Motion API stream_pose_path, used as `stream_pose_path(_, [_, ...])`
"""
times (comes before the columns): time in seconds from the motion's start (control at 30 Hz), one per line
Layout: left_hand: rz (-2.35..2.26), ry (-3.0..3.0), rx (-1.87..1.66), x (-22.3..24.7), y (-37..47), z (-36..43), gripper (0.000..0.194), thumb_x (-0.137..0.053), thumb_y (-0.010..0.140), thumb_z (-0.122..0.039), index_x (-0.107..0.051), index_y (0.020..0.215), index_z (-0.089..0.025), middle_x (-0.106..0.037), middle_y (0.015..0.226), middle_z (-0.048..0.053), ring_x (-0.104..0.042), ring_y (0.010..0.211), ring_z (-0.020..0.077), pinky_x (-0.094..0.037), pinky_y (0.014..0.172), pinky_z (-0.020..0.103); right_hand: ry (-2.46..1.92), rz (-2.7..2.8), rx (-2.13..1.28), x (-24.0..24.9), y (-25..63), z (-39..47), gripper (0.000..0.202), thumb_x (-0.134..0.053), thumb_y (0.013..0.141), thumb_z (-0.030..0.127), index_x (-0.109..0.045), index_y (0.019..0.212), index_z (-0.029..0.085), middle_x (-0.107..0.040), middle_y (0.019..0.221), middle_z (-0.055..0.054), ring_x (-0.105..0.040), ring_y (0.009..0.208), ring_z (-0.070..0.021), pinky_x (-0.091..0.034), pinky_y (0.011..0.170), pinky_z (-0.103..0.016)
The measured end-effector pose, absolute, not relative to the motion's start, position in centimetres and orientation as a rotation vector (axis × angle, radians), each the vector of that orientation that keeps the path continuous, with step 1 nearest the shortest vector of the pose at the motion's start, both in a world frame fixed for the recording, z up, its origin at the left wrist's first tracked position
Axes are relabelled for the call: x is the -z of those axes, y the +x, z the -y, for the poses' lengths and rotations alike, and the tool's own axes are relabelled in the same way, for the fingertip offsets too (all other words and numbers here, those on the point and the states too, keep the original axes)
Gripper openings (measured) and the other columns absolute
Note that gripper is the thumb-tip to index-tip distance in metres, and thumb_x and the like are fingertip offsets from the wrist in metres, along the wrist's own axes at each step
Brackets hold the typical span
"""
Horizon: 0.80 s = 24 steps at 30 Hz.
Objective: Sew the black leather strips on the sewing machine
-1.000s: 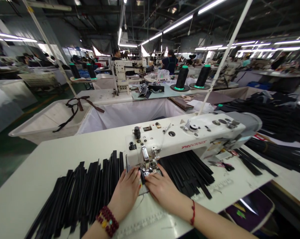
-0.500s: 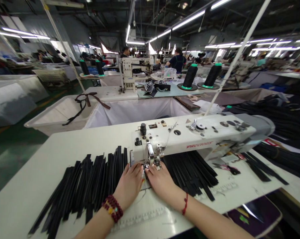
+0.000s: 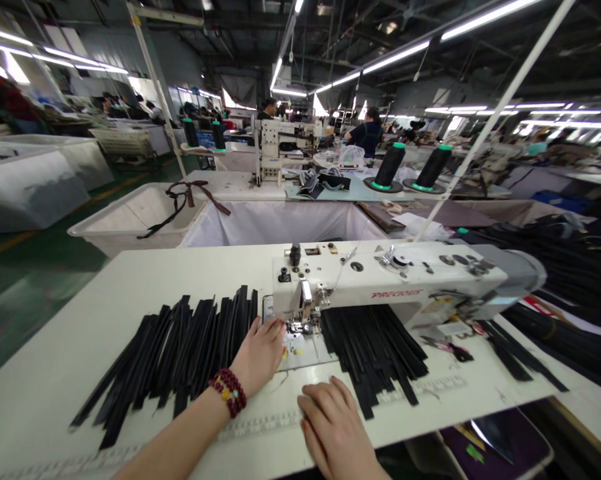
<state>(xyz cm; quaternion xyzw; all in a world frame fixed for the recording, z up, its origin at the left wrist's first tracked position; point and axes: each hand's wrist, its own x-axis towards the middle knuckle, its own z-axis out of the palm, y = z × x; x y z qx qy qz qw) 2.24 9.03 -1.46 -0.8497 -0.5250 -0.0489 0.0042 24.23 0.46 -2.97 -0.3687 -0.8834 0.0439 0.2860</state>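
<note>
At the near edge of the table [image 3: 165, 277], right hand [image 3: 334, 425] loosely spread; left hand [image 3: 261, 353] beside presser foot [image 3: 300, 327] of sewing machine [image 3: 345, 285], grip not discernible.

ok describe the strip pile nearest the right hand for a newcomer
Find the white sewing machine marked PRECIOUS. Poking out beneath it, near the right hand, is the black strip pile. Unlike the pile beside the left hand, it's partly hidden by the machine.

Maroon bead bracelets [image 3: 228, 393] with yellow accents circle the left wrist [image 3: 246, 379].
</note>
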Motion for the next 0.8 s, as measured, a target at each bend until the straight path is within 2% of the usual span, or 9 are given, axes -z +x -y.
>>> stream_pose_path(0.33, [1.670,-2.651,0.158,1.1,2.5,-9.3,0.035,-0.047,0.097,-0.022,-0.059,0.129,-0.015,-0.063,0.134,0.014,-0.050,0.131,0.0286,-0.030,0.114,0.052,-0.974,2.333,-0.140,2.5,24.0,-0.5,0.026,-0.049,0.094,0.015,-0.059,0.118,0.021,-0.067,0.111,-0.006,-0.061,0.105,-0.0212,-0.035,0.108,-0.042])
stream_pose_path(0.5, [1.655,-2.681,0.212,1.3,1.7,-9.8,0.032,-0.050,0.096,-0.019,-0.062,0.126,-0.020,-0.066,0.130,0.010,-0.053,0.128,0.0265,-0.030,0.114,0.052,-0.954,2.343,-0.095,2.9,24.0,-0.7,0.025,-0.052,0.093,0.016,-0.059,0.116,0.021,-0.067,0.111,-0.006,-0.062,0.105,-0.0219,-0.038,0.106,-0.042])
stream_pose_path(0.67, [1.626,-2.680,0.297,0.3,0.3,-12.6,0.028,-0.050,0.093,-0.014,-0.068,0.112,-0.022,-0.071,0.115,0.008,-0.061,0.112,0.0252,-0.034,0.110,0.052,-0.919,2.283,-0.068,3.5,23.7,-0.7,0.026,-0.049,0.092,0.014,-0.060,0.114,0.021,-0.068,0.108,-0.006,-0.062,0.101,-0.0221,-0.041,0.104,-0.042])
stream_pose_path(0.8, [1.577,-2.628,0.307,0.0,0.7,-15.0,0.027,-0.057,0.089,-0.014,-0.069,0.113,-0.021,-0.069,0.121,0.009,-0.058,0.119,0.0261,-0.038,0.108,0.046,-0.906,2.250,-0.038,3.9,23.7,-0.7,0.026,-0.050,0.090,0.013,-0.061,0.112,0.021,-0.068,0.106,-0.007,-0.063,0.099,-0.0230,-0.044,0.101,-0.043])
